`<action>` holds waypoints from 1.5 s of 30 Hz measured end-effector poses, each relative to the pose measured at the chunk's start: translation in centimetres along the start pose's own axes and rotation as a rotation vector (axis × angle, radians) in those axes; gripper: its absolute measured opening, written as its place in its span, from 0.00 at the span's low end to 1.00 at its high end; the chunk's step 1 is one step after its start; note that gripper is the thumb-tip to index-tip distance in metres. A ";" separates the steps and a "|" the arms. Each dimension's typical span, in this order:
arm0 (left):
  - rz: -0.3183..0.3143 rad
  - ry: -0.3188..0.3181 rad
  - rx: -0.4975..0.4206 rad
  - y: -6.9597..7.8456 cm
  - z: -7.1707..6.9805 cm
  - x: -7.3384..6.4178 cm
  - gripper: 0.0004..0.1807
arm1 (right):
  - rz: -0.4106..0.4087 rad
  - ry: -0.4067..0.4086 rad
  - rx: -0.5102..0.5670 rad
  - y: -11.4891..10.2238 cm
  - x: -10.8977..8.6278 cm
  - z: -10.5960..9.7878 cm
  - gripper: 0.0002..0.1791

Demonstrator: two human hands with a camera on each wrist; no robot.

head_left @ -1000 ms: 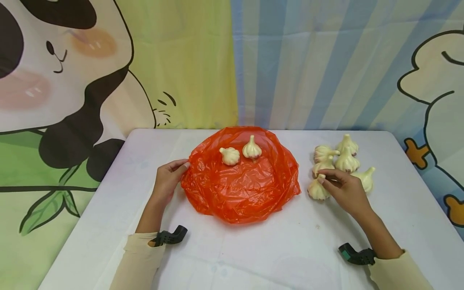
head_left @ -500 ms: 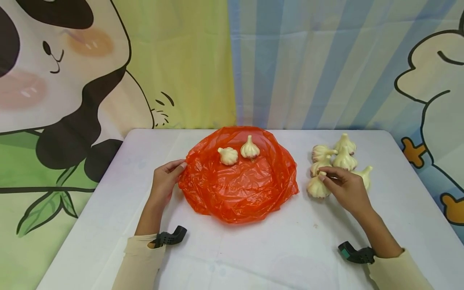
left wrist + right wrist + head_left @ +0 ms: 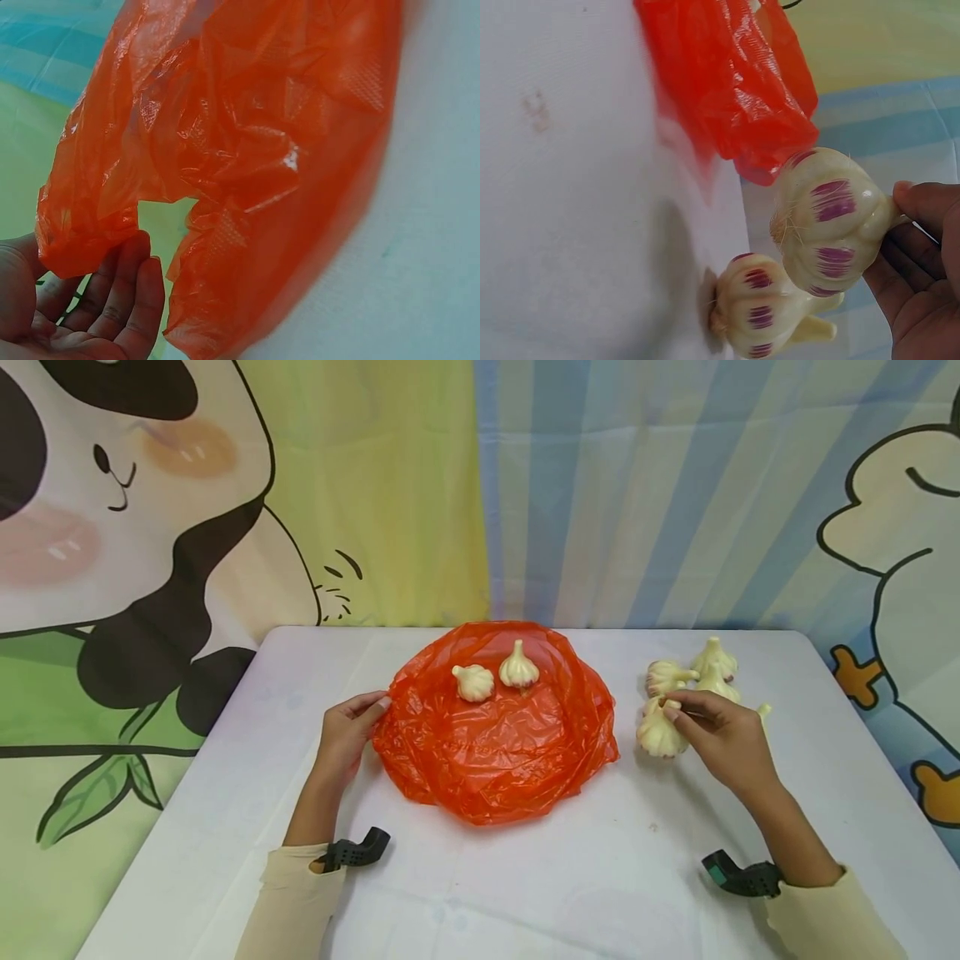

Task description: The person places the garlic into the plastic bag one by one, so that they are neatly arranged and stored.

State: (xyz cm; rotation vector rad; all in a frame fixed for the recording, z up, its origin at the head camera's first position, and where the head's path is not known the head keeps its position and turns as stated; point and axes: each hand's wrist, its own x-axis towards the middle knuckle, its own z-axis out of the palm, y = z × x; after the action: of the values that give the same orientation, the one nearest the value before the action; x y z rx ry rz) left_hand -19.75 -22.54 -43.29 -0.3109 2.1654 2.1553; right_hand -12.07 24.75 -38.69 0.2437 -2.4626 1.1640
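An orange-red plastic bag (image 3: 510,752) lies spread on the table with its mouth facing up. Two garlic bulbs, one on its side (image 3: 474,683) and one upright (image 3: 519,667), are at the far part of it. My left hand (image 3: 347,735) pinches the bag's left rim between thumb and fingers. On the right, my right hand (image 3: 723,739) pinches a garlic bulb (image 3: 829,221) by its stem. That bulb hangs above the table, its purple-streaked base toward the right wrist camera. Past it, another garlic bulb (image 3: 757,304) stands on the table.
Several more garlic bulbs (image 3: 667,677) are grouped behind the right hand, some partly hidden by it. The white-covered table (image 3: 465,893) ends at a curtain (image 3: 600,493) printed with cartoon animals. Both wrists carry small black cameras (image 3: 742,874).
The right hand has raised the garlic bulb by its stem, up and slightly away from the table's front. The left hand keeps its hold on the bag's rim.
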 end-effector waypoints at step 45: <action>0.044 0.013 -0.035 -0.1 -0.2 -0.3 0.22 | -0.039 -0.111 0.273 -6.9 5.1 5.4 0.12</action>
State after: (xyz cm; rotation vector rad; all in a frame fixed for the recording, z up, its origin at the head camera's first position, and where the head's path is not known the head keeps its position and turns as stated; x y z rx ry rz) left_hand -19.48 -22.69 -43.31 -0.2828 2.1639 2.2222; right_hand -16.00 16.32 -34.75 0.4429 -2.3737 1.5061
